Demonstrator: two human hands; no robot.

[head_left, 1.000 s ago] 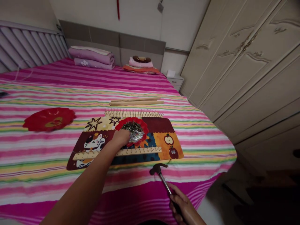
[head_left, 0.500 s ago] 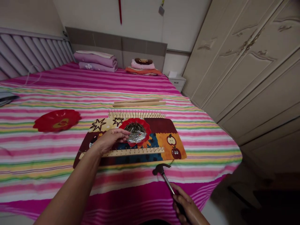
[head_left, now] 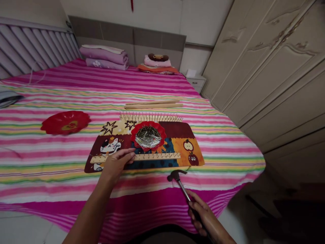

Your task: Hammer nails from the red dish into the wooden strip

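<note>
My left hand (head_left: 119, 163) is over a pale wooden strip (head_left: 156, 156), thumb and fingers pinched together; whatever is between them is too small to make out. Nails stand in a row along this strip, which lies across a patterned mat (head_left: 175, 134). Just beyond the hand, a red scalloped dish (head_left: 133, 139) on the mat holds a heap of loose nails (head_left: 148, 137). Down at the right, my right hand (head_left: 200, 213) is wrapped around the dark grip of a claw hammer (head_left: 183, 189). Its head is in the air or resting near the mat's front edge; I cannot tell which.
Behind the dish are wooden strips bristling with nails (head_left: 152, 118), with bare wooden strips (head_left: 153, 105) farther back. A red scalloped plate (head_left: 54, 122) lies at left on the striped bedsheet (head_left: 223, 149). Folded bedding (head_left: 104, 57) is by the headboard; a wardrobe (head_left: 269, 67) stands at right.
My left hand has left the dish of nails and come back toward me to the wooden strip. The right hand still holds the hammer in about the same place. The view has tilted down slightly.
</note>
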